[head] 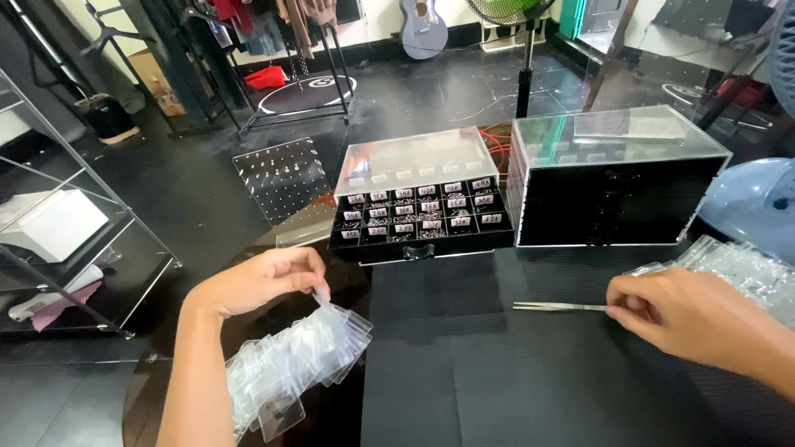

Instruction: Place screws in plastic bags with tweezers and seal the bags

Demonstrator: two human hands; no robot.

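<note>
Left hand [265, 277] pinches top bag of clear zip bags stack [290, 364]; right hand [683, 314] grips metal tweezers [559, 306] over black tabletop [497, 372].

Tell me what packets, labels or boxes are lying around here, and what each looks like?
Small clear plastic bags: a fanned stack under the left hand, flat and see-through.
More clear bags: a heap beside the right hand, which holds metal tweezers.
Small white labels: rows of tags on the compartments of the open black tray.
Black drawer box: right of the tray, with clear casing.
</note>
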